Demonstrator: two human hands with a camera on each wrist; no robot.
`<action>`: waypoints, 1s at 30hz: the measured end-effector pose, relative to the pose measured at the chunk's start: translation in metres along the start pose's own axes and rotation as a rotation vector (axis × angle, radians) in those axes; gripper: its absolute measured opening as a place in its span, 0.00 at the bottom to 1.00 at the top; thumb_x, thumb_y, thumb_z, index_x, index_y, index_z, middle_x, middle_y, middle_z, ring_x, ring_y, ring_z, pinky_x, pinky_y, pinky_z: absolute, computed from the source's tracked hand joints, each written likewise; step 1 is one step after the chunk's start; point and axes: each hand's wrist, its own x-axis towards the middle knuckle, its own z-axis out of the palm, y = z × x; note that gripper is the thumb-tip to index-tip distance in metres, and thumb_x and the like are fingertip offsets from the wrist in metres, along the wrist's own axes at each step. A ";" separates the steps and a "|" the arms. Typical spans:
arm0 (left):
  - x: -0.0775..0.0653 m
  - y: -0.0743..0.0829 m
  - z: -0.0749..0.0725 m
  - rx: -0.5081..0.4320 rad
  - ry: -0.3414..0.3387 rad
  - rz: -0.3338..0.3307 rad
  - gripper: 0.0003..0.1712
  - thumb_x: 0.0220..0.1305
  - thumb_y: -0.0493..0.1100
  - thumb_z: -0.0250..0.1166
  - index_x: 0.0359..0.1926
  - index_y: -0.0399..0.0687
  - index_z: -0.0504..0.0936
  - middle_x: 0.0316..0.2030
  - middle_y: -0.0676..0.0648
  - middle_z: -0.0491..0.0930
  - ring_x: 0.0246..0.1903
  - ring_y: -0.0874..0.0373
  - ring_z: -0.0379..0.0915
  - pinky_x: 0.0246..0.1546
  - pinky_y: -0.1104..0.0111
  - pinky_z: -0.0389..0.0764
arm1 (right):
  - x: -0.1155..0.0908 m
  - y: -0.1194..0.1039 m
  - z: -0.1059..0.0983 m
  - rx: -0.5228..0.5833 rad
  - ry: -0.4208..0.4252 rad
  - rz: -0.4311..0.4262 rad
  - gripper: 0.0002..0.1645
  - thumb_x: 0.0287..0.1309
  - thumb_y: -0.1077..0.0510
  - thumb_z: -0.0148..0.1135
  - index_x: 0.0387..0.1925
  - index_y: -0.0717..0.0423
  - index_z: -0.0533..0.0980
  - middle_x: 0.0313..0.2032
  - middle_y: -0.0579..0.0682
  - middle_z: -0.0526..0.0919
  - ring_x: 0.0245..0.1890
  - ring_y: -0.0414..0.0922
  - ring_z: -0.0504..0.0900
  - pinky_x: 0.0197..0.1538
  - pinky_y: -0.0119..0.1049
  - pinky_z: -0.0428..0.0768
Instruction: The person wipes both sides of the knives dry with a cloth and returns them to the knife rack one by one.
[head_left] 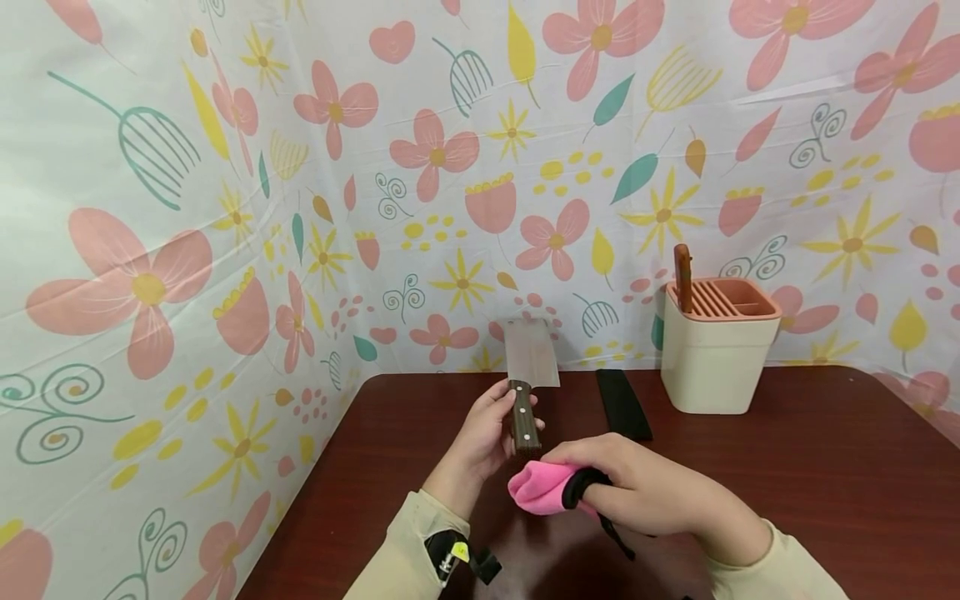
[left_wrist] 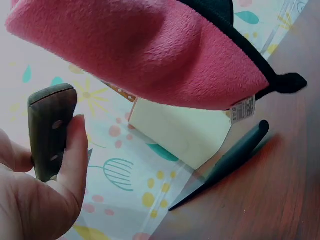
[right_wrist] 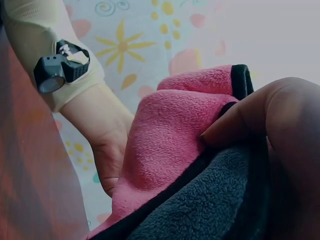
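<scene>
My left hand (head_left: 487, 429) grips a cleaver (head_left: 532, 354) by its dark riveted handle, the broad blade pointing up and away. In the left wrist view the handle's butt end shows between thumb and fingers, while most of the blade is out of sight. Just to the right, my right hand (head_left: 637, 483) holds a bunched pink cloth (head_left: 542, 487) with black edging. The right wrist view shows the cloth's dark grey side (right_wrist: 200, 195) as well, with the thumb pressed on the folds. The cloth is near the handle's end; in the head view a small gap shows between them.
A black knife sheath (head_left: 624, 404) lies on the dark red table (head_left: 810, 467) behind the right hand. Farther right stands a cream knife block (head_left: 712, 367) with a pink slotted top and a brown-handled tool (head_left: 682, 279) in it. A flower-print sheet (head_left: 450, 208) hangs behind the table.
</scene>
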 end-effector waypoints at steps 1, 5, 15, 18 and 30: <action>0.000 0.000 0.000 -0.002 -0.002 0.002 0.24 0.83 0.43 0.42 0.73 0.43 0.62 0.46 0.48 0.77 0.31 0.59 0.84 0.33 0.67 0.88 | 0.000 0.000 0.000 0.004 -0.008 -0.006 0.37 0.55 0.76 0.55 0.59 0.40 0.78 0.46 0.34 0.84 0.43 0.32 0.82 0.49 0.29 0.81; 0.000 0.001 0.000 0.035 0.018 0.012 0.25 0.84 0.45 0.41 0.75 0.44 0.59 0.45 0.48 0.76 0.28 0.60 0.79 0.30 0.69 0.84 | -0.002 0.001 0.000 0.020 -0.033 -0.013 0.37 0.55 0.77 0.54 0.59 0.40 0.78 0.44 0.34 0.84 0.42 0.31 0.82 0.47 0.27 0.81; 0.001 -0.003 0.002 0.106 0.069 0.021 0.25 0.82 0.46 0.47 0.72 0.43 0.63 0.38 0.48 0.78 0.22 0.62 0.74 0.22 0.71 0.78 | -0.005 0.000 -0.006 0.021 -0.054 0.061 0.36 0.56 0.75 0.54 0.58 0.36 0.79 0.40 0.31 0.83 0.39 0.31 0.82 0.44 0.26 0.80; 0.002 -0.005 0.002 0.104 0.101 0.029 0.24 0.79 0.47 0.53 0.68 0.41 0.65 0.35 0.48 0.79 0.21 0.62 0.74 0.23 0.72 0.79 | -0.005 0.001 -0.007 0.022 -0.049 0.024 0.36 0.56 0.76 0.54 0.58 0.39 0.79 0.40 0.33 0.83 0.40 0.31 0.82 0.44 0.27 0.80; 0.005 -0.016 -0.005 0.131 0.189 -0.021 0.16 0.68 0.52 0.69 0.42 0.46 0.76 0.26 0.51 0.84 0.17 0.64 0.75 0.21 0.74 0.79 | -0.009 0.001 -0.013 0.028 -0.033 0.014 0.37 0.54 0.77 0.54 0.58 0.41 0.78 0.37 0.36 0.83 0.39 0.32 0.82 0.43 0.27 0.80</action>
